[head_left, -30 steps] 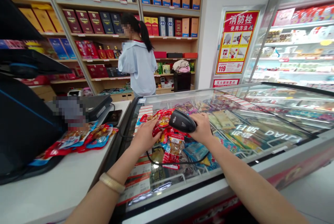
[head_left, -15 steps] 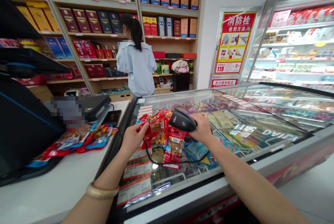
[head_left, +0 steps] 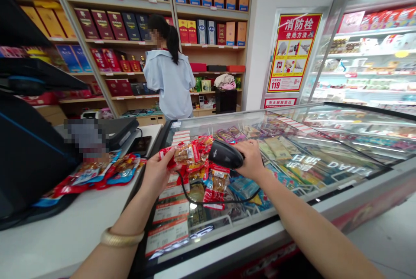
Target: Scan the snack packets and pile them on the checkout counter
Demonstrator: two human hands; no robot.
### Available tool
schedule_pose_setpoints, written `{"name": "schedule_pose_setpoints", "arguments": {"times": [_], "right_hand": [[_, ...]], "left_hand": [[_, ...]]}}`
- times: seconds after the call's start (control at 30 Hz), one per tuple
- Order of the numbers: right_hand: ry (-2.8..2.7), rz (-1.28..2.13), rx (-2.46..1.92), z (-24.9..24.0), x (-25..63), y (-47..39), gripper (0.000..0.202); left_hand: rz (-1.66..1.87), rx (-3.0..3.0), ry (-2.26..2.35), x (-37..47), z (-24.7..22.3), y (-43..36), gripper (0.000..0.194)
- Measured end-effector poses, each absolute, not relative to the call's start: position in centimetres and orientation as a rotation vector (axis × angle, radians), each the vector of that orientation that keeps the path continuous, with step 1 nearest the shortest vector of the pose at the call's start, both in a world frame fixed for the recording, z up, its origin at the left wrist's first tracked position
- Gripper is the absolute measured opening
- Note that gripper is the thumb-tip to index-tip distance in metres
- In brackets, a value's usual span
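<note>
Between the thumb and fingers of my left hand (head_left: 161, 170) is a red snack packet (head_left: 184, 154) with a clear window, held by its left end. My right hand (head_left: 250, 160) grips a black barcode scanner (head_left: 224, 154), its head pointing left towards the packet. From the scanner a black cable (head_left: 208, 203) loops over the glass. Below and behind the scanner, several more red snack packets (head_left: 218, 182) lie in a pile on the glass top of a chest freezer (head_left: 221, 240). My fingers hide part of the held packet's left end.
Left of the freezer, a white counter (head_left: 97, 222) bears red and blue snack packets (head_left: 121, 170), a phone (head_left: 140, 145) and a dark checkout screen. A person (head_left: 170, 79) in a light blue shirt stands beyond, facing shelves of boxed bottles (head_left: 117, 23).
My left hand has moved slightly left and down, and the packet now shows its window and label side beside the scanner. The scanner has turned slightly; the person's head has shifted a little.
</note>
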State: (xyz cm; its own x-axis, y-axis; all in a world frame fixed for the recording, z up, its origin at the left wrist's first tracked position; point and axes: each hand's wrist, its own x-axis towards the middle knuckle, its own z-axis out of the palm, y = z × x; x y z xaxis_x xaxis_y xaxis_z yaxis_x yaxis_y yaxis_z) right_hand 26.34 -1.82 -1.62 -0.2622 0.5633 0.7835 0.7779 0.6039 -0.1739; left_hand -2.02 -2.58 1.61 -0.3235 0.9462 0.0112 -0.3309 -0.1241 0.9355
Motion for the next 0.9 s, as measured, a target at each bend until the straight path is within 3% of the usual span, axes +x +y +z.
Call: {"name": "schedule_pose_setpoints", "arguments": {"times": [0.13,0.27,0.63,0.9], "right_hand": [[-2.033,-0.296,-1.043,-1.4,25.9,-2.2,0.022],[-2.059,-0.266,-1.006,-1.3,25.7,-2.3,0.023],[-2.078,-0.281,-1.032,-1.3,25.7,-2.2,0.024],[-2.001,-0.307,-1.003,-1.8,26.1,-2.1,0.021]], "left_hand": [[1.712,0.969,1.173,-2.0,0.4,-2.2,0.05],[1.699,1.088,1.244,-1.9,0.2,-2.3,0.059],[1.656,1.187,1.294,-1.9,0.3,-2.5,0.061],[1.828,1.309,1.407,-4.4,1.0,-2.2,0.051]]}}
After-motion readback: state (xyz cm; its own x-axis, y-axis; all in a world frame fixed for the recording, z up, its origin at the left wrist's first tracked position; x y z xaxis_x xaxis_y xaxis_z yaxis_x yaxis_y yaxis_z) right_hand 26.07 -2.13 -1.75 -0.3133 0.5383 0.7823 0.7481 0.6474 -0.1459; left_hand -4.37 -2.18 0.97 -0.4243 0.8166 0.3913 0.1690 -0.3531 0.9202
